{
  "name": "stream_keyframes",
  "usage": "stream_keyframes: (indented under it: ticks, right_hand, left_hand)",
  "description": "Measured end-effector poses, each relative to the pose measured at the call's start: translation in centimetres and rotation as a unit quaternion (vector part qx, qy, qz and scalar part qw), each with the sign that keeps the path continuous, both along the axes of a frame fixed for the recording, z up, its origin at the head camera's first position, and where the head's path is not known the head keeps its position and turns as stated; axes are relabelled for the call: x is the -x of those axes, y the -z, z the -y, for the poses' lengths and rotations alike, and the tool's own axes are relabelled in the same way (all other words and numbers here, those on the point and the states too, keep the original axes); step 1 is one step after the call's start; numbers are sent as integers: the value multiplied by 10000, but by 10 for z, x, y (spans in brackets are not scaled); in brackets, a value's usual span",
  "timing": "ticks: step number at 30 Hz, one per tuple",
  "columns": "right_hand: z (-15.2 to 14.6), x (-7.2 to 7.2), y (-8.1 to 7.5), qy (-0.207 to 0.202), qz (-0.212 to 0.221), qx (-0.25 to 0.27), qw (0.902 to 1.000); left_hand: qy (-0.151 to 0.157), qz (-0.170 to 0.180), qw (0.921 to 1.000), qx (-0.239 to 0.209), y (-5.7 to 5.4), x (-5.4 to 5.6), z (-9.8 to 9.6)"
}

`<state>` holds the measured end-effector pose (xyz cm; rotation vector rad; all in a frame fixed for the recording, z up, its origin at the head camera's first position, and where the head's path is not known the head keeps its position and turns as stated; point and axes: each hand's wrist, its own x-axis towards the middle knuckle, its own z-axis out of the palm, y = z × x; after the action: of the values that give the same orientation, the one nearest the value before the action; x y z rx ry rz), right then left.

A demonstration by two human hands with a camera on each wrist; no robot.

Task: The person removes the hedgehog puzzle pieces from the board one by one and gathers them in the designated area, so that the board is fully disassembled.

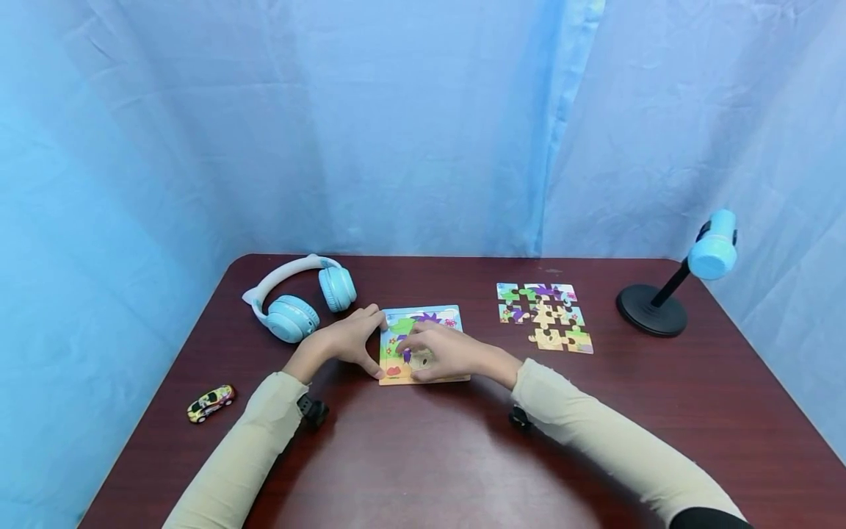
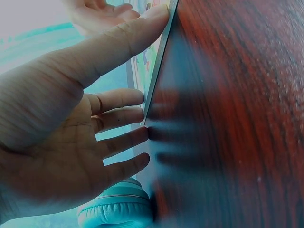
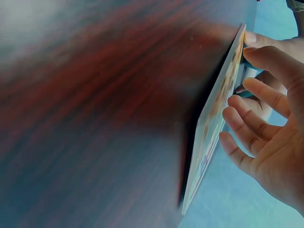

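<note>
A flat puzzle board [image 1: 391, 339] printed with a bright cartoon picture lies on the table between both hands. My left hand [image 1: 350, 339] is spread along its left side. In the left wrist view, the thumb of that left hand [image 2: 71, 114] touches the board's rim, and its straight fingers reach to the same edge. Over the board's middle and right side hovers my right hand [image 1: 448, 353], hiding part of the picture. Seen from the right wrist, this right hand [image 3: 270, 128] has loosely bent fingers close over the board's face [image 3: 213, 111], with nothing visible between them.
Several loose puzzle pieces [image 1: 546, 316] lie in a group right of the board. Blue-and-white headphones [image 1: 291, 317] rest at the back left, near my left hand. A small toy car [image 1: 211, 403] sits at the left. A blue lamp-like object [image 1: 712, 250] on a black base stands at the right.
</note>
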<state>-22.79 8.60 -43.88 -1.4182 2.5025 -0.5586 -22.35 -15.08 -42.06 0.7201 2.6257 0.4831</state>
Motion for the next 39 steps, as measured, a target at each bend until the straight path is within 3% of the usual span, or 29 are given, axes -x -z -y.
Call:
stream_keyframes:
  ticks: [11, 24, 39]
  right_hand:
    - [15, 0, -4, -53, -4, -113, 9999]
    - [20, 0, -4, 257, 81, -350, 9990]
    - [18, 3, 2, 212, -352, -215, 9989]
  left_hand:
    - [69, -37, 10000, -59, 0, 0, 1]
    - [105, -75, 9999, -87, 1, 0, 1]
    - [129, -76, 9999, -25, -2, -1, 0]
